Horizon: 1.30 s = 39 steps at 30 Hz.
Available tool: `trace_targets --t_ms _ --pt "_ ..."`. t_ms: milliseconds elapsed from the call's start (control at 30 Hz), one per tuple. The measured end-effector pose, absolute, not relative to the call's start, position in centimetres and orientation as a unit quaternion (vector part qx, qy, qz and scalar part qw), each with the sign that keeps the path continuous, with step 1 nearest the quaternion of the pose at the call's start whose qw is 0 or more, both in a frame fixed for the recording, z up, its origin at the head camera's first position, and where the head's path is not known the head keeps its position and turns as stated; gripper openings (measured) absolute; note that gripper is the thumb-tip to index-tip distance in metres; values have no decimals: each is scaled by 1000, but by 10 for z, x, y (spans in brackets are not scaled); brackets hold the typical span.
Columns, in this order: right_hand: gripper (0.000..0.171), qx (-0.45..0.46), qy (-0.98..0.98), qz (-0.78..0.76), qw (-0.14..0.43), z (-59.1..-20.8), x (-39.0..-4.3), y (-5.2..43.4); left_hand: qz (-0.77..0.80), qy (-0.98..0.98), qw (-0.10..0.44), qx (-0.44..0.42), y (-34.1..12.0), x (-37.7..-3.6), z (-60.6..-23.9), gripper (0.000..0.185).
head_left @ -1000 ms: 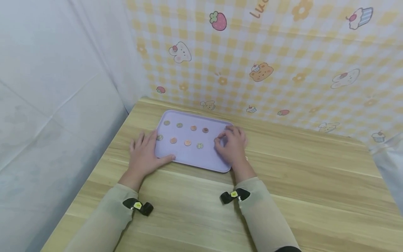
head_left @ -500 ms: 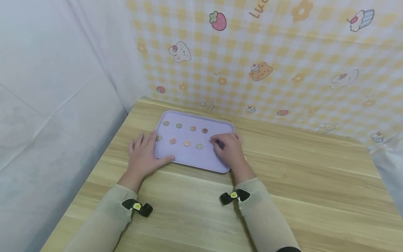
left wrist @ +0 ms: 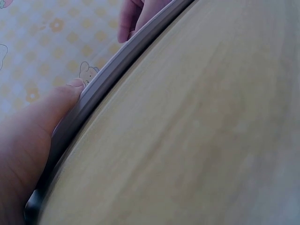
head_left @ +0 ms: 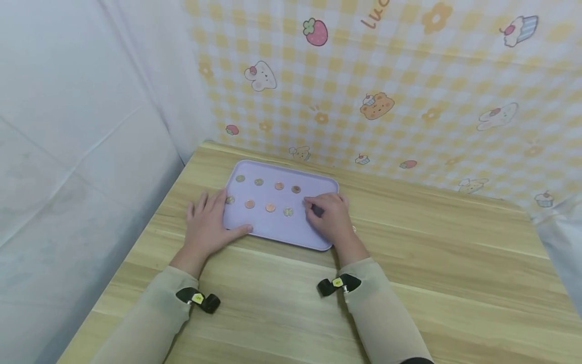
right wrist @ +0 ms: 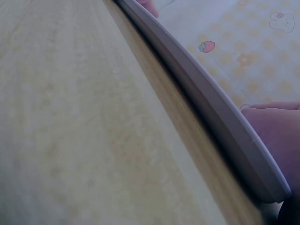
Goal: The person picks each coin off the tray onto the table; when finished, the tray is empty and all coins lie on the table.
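Note:
A lilac tray (head_left: 277, 232) lies on the wooden table, with several coins in two rows on it, among them a copper coin (head_left: 270, 207) and a silvery coin (head_left: 288, 212). My left hand (head_left: 206, 225) rests spread at the tray's left front corner, fingers along the left side, thumb (left wrist: 70, 89) on the front rim. Over the tray's right part, my right hand (head_left: 332, 215) has thumb and index fingertips pinched together just right of the coin rows. They pinch a coin, mostly hidden by the fingertips.
Past the right wrist, a small shiny round thing (head_left: 354, 229) shows on the wooden table (head_left: 432, 253), partly hidden. A yellow checked cloth (head_left: 409, 76) hangs behind the table, and a pale sheet (head_left: 91, 126) on the left.
My right hand has shifted a little left over the tray and its fingers have drawn together, then it stays nearly still. The left hand and the coins in rows keep their places.

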State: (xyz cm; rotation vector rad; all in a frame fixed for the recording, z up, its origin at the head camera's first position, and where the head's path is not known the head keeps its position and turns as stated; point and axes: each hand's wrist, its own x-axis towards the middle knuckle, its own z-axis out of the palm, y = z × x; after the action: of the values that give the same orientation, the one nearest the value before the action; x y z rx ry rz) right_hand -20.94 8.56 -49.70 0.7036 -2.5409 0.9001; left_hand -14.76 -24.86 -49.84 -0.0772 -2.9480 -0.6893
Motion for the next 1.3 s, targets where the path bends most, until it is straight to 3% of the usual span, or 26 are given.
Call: trace_targets --t_ms 433,900,1300 --pt "14 290 -886 322 166 -495 -212 83 -224 -972 60 -28 -249 -148 -498 129" --pt "32 215 -863 418 185 -501 -210 85 -224 -972 62 -28 -246 -144 -498 127" --pt "40 191 -883 399 159 -498 -210 84 -224 -972 60 -27 -246 -144 -496 126"
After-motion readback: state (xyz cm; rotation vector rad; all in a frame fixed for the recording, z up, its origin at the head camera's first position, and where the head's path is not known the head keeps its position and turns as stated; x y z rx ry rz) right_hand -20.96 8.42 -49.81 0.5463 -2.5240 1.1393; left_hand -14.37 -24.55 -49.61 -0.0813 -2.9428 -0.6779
